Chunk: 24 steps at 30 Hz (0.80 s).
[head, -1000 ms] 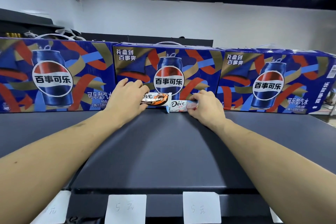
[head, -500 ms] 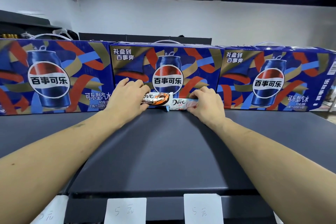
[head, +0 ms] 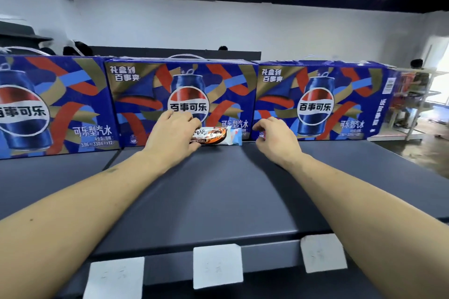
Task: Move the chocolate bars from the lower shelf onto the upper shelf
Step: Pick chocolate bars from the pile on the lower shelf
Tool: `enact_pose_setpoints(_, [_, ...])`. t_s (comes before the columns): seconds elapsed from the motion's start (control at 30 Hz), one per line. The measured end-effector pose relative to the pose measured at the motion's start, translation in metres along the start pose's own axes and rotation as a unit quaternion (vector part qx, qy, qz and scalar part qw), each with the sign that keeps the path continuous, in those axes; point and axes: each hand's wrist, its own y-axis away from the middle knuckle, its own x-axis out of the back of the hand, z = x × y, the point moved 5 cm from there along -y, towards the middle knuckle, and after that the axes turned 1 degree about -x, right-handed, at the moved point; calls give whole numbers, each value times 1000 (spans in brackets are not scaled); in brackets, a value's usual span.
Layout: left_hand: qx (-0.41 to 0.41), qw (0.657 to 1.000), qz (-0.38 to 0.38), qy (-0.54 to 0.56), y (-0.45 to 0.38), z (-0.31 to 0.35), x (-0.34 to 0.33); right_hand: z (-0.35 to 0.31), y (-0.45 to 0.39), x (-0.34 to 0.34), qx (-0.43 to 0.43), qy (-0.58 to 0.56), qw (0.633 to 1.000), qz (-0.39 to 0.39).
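Two Dove chocolate bars lie end to end on the dark upper shelf (head: 218,189), against the middle Pepsi box. My left hand (head: 171,135) grips the left end of the brown and orange bar (head: 211,136), fingers on top and thumb below. The pale blue and white bar (head: 235,136) lies free just right of it, partly tucked behind the brown bar's end. My right hand (head: 275,137) hovers to the right of that bar with loosely curled fingers, apart from it and holding nothing.
Three blue Pepsi cartons (head: 315,102) stand in a row along the back of the shelf. White price tags (head: 217,266) hang on the shelf's front edge. A person (head: 416,80) stands by a white rack at far right.
My right hand has let go of the pale blue bar and moved away to the right. My left hand still holds the brown bar. The view has moved closer.
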Motion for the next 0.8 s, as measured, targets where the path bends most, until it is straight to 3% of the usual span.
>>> enact_pose_setpoints(0.8, [-9,999,-44,3,-68,124,-27,105,8,37,8,-25,1000,11])
